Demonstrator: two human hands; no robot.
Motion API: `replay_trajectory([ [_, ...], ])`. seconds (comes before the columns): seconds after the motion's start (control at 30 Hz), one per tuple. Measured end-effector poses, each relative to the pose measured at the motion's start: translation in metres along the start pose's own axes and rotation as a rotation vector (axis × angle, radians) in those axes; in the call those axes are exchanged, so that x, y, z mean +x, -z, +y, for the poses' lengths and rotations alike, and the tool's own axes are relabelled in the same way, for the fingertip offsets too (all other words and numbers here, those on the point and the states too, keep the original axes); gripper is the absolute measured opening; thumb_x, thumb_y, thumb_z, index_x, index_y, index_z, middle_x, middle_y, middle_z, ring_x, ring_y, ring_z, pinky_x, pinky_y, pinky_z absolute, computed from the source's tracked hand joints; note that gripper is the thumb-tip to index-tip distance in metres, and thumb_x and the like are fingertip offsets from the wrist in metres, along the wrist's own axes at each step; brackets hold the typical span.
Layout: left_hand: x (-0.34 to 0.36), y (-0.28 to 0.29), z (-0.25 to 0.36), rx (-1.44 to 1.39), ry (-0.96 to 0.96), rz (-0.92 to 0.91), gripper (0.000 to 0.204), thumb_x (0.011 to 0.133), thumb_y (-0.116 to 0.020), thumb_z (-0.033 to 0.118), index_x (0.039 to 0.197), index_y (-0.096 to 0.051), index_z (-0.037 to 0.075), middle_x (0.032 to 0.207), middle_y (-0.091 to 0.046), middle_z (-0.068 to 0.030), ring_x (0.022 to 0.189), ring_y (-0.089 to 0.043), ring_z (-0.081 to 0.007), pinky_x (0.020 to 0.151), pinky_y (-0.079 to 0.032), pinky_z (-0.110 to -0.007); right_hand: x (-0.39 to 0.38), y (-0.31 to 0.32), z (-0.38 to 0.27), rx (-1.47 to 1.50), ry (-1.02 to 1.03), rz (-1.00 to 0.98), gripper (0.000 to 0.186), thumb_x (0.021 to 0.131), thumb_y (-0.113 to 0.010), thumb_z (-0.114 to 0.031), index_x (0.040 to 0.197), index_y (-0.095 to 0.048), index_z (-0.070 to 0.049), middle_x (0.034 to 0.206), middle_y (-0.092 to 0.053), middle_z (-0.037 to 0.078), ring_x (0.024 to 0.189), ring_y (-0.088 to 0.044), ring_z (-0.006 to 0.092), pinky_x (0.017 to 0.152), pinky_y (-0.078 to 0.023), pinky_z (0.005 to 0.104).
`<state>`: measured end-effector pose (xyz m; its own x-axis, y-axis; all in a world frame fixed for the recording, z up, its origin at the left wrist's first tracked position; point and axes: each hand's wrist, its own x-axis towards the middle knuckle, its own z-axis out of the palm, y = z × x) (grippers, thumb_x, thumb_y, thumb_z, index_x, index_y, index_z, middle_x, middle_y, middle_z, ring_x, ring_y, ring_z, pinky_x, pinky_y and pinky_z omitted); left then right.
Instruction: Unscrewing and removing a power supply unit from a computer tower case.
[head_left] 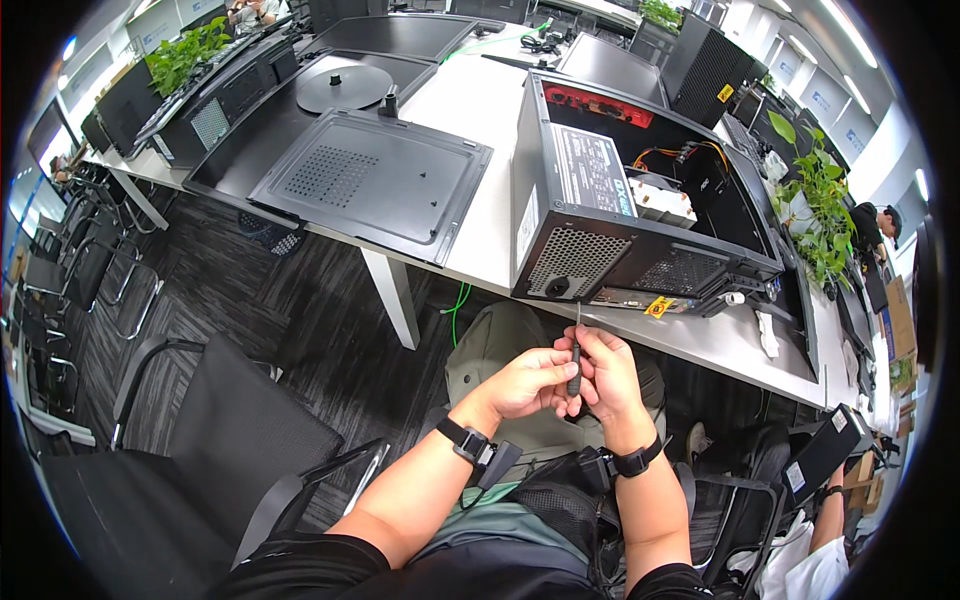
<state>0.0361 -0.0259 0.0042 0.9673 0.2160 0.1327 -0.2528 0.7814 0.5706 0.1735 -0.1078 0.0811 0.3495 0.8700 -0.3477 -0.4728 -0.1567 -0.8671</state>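
Between my two hands is a small screwdriver (574, 376) with a black handle, its thin shaft pointing up toward the table edge. My left hand (537, 381) has its fingers closed round the handle from the left. From the other side, my right hand (608, 372) pinches the screwdriver near where handle and shaft meet. Just beyond the tip lies an open black computer case (650, 235) on its side, its rear grille and ports facing me. Inside it show a labelled power supply (592, 165), a cooler (662, 202) and coloured cables.
Left of the case, a black side panel (370, 180) overhangs the white table (485, 235). Behind it lies a monitor with a round stand base (345, 88). An office chair (230, 440) stands at my left. Plants (815, 200) and a seated person's arm (832, 510) are at right.
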Motion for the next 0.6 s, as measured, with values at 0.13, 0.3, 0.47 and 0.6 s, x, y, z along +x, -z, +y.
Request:
replay_trajectory([
  [0.13, -0.0009, -0.0024, 0.0041, -0.011, 0.03, 0.045, 0.025, 0.112, -0.058, 0.024, 0.114, -0.067, 0.001, 0.096, -0.077, -0.0136, 0.073, -0.073, -0.019, 0.059, -0.056, -0.026, 0.0025, -0.0004, 0.0025, -0.031, 0.04, 0.053, 0.03, 0.107, -0.064, -0.02, 0.11, -0.068, 0.009, 0.086, -0.073, 0.011, 0.043, -0.049, 0.0071, 0.039, -0.042, 0.0227],
  [0.3, -0.0008, 0.0016, 0.0054, 0.248, 0.114, 0.182, 0.016, 0.106, -0.067, 0.022, 0.103, -0.07, 0.006, 0.088, -0.077, -0.0141, 0.068, -0.073, -0.0171, 0.055, -0.054, -0.024, 0.0045, -0.0045, 0.0053, -0.004, 0.074, 0.146, 0.028, 0.105, -0.067, -0.019, 0.107, -0.07, 0.008, 0.089, -0.073, 0.011, 0.064, -0.064, 0.0114, 0.055, -0.052, 0.0254],
  [0.47, -0.0003, 0.0005, 0.0003, 0.194, 0.049, 0.169, 0.019, 0.105, -0.069, 0.023, 0.102, -0.07, 0.004, 0.087, -0.077, -0.0133, 0.069, -0.074, -0.0169, 0.058, -0.054, -0.023, 0.0057, -0.0021, 0.0062, -0.008, 0.069, 0.124, 0.028, 0.103, -0.07, -0.021, 0.105, -0.07, 0.007, 0.089, -0.073, 0.01, 0.069, -0.067, 0.014, 0.061, -0.054, 0.0273],
  [0.6, -0.0006, -0.0055, 0.0002, 0.166, -0.002, 0.117, 0.023, 0.108, -0.065, 0.024, 0.104, -0.07, 0.002, 0.089, -0.076, -0.0119, 0.071, -0.073, -0.0158, 0.06, -0.054, -0.024, 0.0073, -0.0016, 0.0038, -0.034, 0.071, 0.11, 0.031, 0.103, -0.072, -0.023, 0.106, -0.069, 0.007, 0.091, -0.073, 0.011, 0.066, -0.066, 0.0138, 0.056, -0.053, 0.0258],
])
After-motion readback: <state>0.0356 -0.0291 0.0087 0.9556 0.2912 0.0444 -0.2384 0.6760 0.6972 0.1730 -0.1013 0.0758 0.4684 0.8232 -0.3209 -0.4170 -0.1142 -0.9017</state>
